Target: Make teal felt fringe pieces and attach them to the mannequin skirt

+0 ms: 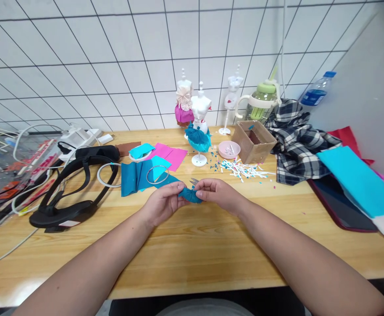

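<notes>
Between my two hands is a small gathered strip of dark teal crepe paper (191, 195), held just above the table. My left hand (167, 199) pinches its left end, and my right hand (213, 193) pinches the right end. Scissor blade tips (194, 181) show just behind the paper; the rest of the scissors is hidden. Beyond my hands stands a white mini dress form (201, 107) wearing a ruffled teal skirt (199, 137). Flat teal crepe paper (135, 177) lies left of my hands, with a metal ring (157, 167) on top.
Two more dress forms, one in a pink skirt (184, 113), stand at the wall. A pink bowl (229, 150), white paper strips (242, 169) and a cardboard box (254, 142) sit right of centre. A black headset (76, 188) lies left; plaid cloth (297, 140) and a tablet (343, 206) lie right.
</notes>
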Action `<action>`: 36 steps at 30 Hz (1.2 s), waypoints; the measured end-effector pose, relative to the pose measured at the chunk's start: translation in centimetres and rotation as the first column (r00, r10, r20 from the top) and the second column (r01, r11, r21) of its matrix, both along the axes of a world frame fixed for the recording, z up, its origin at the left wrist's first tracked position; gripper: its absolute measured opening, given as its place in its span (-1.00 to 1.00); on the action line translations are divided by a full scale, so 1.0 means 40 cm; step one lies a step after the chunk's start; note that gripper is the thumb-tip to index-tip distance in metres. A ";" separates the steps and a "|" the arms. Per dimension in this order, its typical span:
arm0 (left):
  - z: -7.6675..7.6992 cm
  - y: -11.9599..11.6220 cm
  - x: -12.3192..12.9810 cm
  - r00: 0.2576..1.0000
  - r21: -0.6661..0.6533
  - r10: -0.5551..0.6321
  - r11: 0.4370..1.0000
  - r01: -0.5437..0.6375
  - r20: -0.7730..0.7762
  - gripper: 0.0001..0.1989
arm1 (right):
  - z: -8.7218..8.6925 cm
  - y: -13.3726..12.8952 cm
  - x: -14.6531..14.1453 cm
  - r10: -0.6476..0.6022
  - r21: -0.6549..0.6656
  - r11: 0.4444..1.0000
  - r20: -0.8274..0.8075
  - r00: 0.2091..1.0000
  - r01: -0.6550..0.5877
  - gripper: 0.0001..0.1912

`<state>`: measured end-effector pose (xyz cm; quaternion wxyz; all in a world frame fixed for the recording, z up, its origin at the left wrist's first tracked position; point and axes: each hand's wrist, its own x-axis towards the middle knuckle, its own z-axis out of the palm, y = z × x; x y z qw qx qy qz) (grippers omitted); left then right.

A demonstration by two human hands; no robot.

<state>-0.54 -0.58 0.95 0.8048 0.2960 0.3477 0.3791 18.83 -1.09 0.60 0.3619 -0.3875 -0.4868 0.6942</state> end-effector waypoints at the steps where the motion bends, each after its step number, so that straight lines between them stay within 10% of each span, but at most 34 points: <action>1: 0.000 0.001 0.001 1.000 -0.011 0.009 1.000 -0.009 0.004 -0.91 | -0.002 0.000 -0.001 -0.005 -0.005 1.000 -0.007 1.000 0.005 -0.60; 12: -0.006 -0.003 0.004 0.999 0.208 -0.001 0.978 0.010 -0.045 -0.48 | -0.002 0.006 -0.005 -0.156 -0.017 0.988 -0.054 0.986 0.155 -0.58; 23: -0.024 0.002 0.003 0.914 0.506 0.126 0.857 0.095 -0.385 -0.52 | -0.008 0.019 -0.001 -0.199 0.072 0.978 0.035 0.979 0.197 -0.59; 29: -0.038 0.055 -0.013 0.698 0.524 0.263 0.831 0.187 -0.666 -0.70 | 0.023 0.032 0.048 -0.182 0.152 0.973 0.063 0.981 0.171 -0.66; 36: -0.022 0.246 0.067 0.433 0.559 0.430 0.797 0.230 -0.792 -0.43 | 0.144 0.085 0.110 -0.039 0.277 0.961 0.223 0.974 -0.025 -0.75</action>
